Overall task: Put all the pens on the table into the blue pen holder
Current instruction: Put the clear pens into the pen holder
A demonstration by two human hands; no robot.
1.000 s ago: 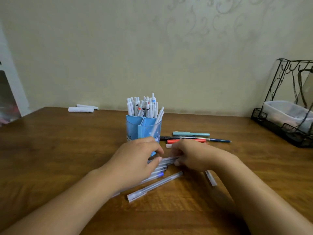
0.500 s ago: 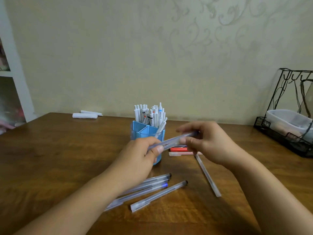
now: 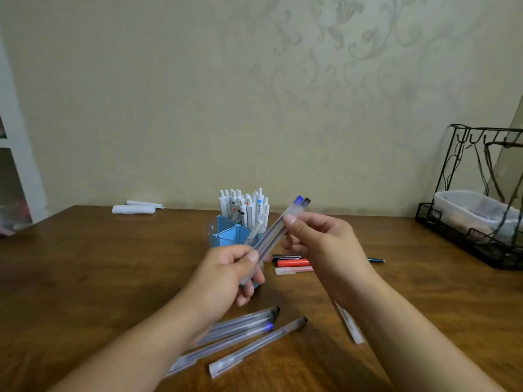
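Your left hand [image 3: 230,274] and right hand [image 3: 319,244] both pinch two clear pens [image 3: 273,234], tilted in the air just before the blue pen holder [image 3: 226,236], which bristles with white pens.

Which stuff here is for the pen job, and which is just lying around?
For the job: blue plastic pen holder; two clear pens held by both hands; clear pens on the wooden table; red pen.

Lying about: black wire rack; white paper rolls.
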